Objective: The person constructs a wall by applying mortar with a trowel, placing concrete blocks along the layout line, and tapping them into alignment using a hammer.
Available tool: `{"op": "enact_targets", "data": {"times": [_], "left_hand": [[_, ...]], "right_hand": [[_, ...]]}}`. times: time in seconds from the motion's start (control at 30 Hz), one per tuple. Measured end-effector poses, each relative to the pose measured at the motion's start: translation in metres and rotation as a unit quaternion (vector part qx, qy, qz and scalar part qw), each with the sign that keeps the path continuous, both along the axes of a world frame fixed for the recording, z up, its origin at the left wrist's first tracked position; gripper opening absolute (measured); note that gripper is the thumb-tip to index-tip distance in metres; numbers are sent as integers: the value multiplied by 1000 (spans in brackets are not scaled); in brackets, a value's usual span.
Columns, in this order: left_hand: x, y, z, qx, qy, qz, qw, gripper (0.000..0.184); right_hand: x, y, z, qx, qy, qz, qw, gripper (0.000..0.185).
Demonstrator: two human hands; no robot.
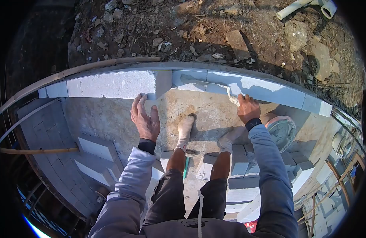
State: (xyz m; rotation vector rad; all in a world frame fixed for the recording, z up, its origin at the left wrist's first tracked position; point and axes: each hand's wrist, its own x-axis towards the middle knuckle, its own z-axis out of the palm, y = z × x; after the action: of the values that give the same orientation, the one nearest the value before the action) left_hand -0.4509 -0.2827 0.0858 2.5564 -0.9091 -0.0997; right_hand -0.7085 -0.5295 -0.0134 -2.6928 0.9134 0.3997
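My right hand is closed round the handle of a mortar-crusted trowel. The trowel's thin neck reaches left over the wall's lower course of pale blocks, and its blade lies near a grey smear of mortar there. My left hand has its fingers apart, with the fingertips at the near edge of a raised white block. That block sits on the wall, and its right end face is in shadow. Whether the left fingertips press on it or only hover beside it I cannot tell.
A bucket of grey mortar stands right of my right hand. Loose blocks lie at lower left, with more stacked blocks behind my feet. Beyond the wall are rubble, soil and white pipes. A wooden pole juts in at left.
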Motion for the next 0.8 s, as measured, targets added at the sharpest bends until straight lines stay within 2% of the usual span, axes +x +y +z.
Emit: {"op": "enact_targets", "data": {"times": [0.1,0.13,0.23,0.27,0.37,0.57,0.8], "left_hand": [[-3,-7,-5,-1,-5,12,1000,45],[-4,-6,-5,0,-3,16,1000,45],[-2,-5,-7,0,-16,3,1000,44],[-2,-9,-4,-20,19,14,1000,42],[-1,-9,-4,5,10,10,1000,41],[-3,-14,-8,35,-14,13,999,38],[-11,-19,-17,69,-46,37,996,40]], "right_hand": [[-37,-12,0,-20,-32,-11,999,29],[-46,-17,-1,-24,2,-18,1000,31],[-74,-34,-2,-41,-19,-19,999,33],[-95,-42,-6,-47,-6,-24,999,35],[-120,-52,-8,-32,12,-60,998,41],[-176,-83,-17,-79,-10,-58,995,43],[-199,-68,-36,-88,-13,-142,986,42]]}}
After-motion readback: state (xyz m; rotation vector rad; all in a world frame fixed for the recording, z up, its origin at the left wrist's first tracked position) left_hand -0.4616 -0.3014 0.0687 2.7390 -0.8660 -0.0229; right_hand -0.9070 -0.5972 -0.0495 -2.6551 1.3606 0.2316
